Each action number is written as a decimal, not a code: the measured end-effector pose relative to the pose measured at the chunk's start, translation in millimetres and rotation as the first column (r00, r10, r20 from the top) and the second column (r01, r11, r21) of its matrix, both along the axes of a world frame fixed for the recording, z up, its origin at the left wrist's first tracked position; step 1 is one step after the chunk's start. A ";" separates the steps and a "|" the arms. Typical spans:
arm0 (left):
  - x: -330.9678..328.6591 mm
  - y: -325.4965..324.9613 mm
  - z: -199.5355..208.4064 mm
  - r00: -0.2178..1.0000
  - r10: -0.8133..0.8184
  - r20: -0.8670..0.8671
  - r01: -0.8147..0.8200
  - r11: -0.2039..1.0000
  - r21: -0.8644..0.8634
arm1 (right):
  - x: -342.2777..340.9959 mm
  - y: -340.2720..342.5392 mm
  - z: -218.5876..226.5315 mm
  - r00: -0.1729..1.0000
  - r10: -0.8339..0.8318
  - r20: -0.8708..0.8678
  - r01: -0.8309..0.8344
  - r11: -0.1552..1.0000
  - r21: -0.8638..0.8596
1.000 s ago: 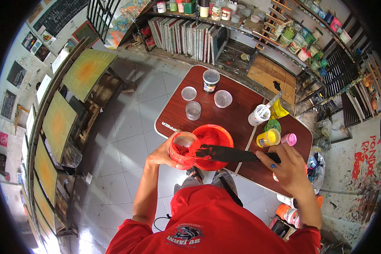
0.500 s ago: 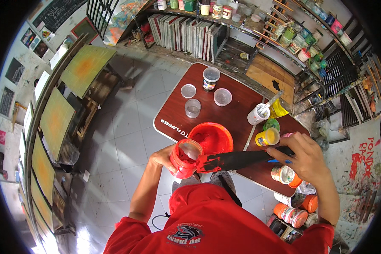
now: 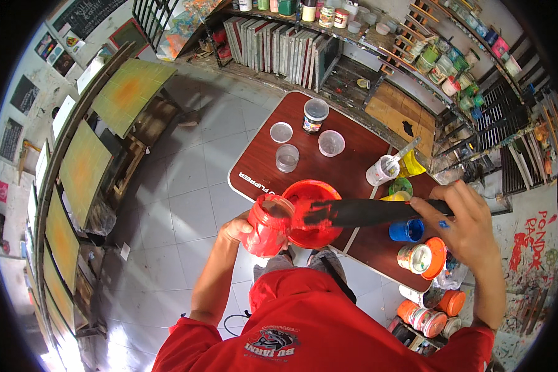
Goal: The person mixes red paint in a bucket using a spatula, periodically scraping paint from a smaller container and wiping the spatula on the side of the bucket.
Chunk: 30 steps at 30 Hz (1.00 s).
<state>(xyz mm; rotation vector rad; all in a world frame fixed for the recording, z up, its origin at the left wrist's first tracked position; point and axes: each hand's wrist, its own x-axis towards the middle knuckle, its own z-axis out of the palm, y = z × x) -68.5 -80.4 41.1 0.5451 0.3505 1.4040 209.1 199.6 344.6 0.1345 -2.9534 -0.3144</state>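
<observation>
The red-smeared jar (image 3: 263,234) is gripped beyond the counter's (image 3: 350,164) near edge by the left hand (image 3: 235,230), its fingers curled around the side. The black spatula (image 3: 375,212) is clasped in the right hand's (image 3: 462,216) closed fingers, its red-coated end held over the red tub (image 3: 328,191) at that edge.

The black spatula (image 3: 369,212), whose tip was at the mouth of the red jar (image 3: 261,235), has been moved over the red tub (image 3: 316,185), and the right hand (image 3: 462,214) has been carried farther right of this tub. Left of the tub, the jar has been turned, so more of its smeared wall is shown. Right of the tub, the blue container (image 3: 407,231) has been uncovered and the yellow pot (image 3: 398,196) mostly hidden.
</observation>
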 end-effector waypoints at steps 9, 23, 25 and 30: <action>23.1 18.2 2.8 0.521 0.803 -0.290 -0.846 0.531 -0.050 | 19.1 -52.5 -82.2 0.852 -0.270 0.449 0.518 0.301 -0.801; 23.1 42.1 21.6 0.283 0.877 -0.389 -0.942 0.331 0.061 | 27.0 -89.8 -127.4 0.870 -0.313 0.380 0.461 0.247 -0.852; 21.6 41.0 15.9 0.246 0.863 -0.442 -0.938 0.326 0.114 | 27.4 -90.1 -132.1 0.887 -0.309 0.342 0.427 0.268 -0.864; 20.4 34.6 13.0 0.196 0.822 -0.535 -0.907 0.359 0.219 | 25.0 -92.4 -134.2 0.857 -0.320 0.403 0.489 0.260 -0.833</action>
